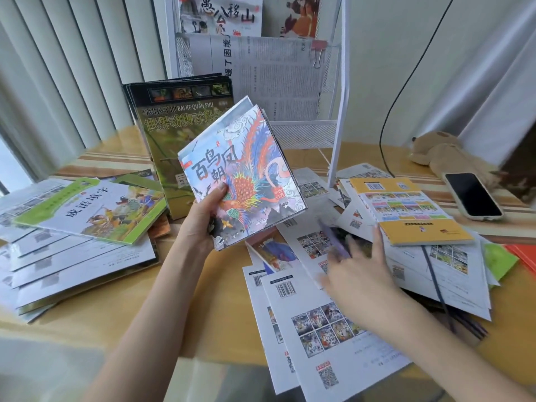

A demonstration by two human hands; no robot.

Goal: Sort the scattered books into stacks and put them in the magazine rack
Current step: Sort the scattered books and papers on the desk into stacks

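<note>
Above the wooden table [203,323], your left hand [200,219] holds up a small stack of thin books [242,175], thumb curled over the front cover near its lower left corner, fingers hidden behind. The top cover shows a bright phoenix, and the stack tilts so its upper edge leans toward the rack.

Your right hand [356,274] is low and to the right of that stack, well apart from it, fingers spread and fairly straight over the scattered books [327,329] lying face down on the table. It is blurred, so you cannot tell whether the fingertips touch the white back covers; it grips nothing that shows. Just past its fingertips lies a yellow-backed book [406,210] on top of the same loose heap.

Left of your left hand sits another pile of books [81,256], fanned out, with a green-bordered book [95,210] on top. Behind the held stack, a dark animal encyclopedia [174,134] stands leaning, its lower part covered by the stack in your hand.

Beyond that stands the white magazine rack [338,111], with a picture book [220,15] in its upper pocket and a clipped newspaper [275,79] below. The rack's mesh base is just behind the held stack's top edge.

Off to the right, a phone [472,195] lies face up beside a plush toy [441,152], and a black cable [406,82] runs down the wall.
</note>
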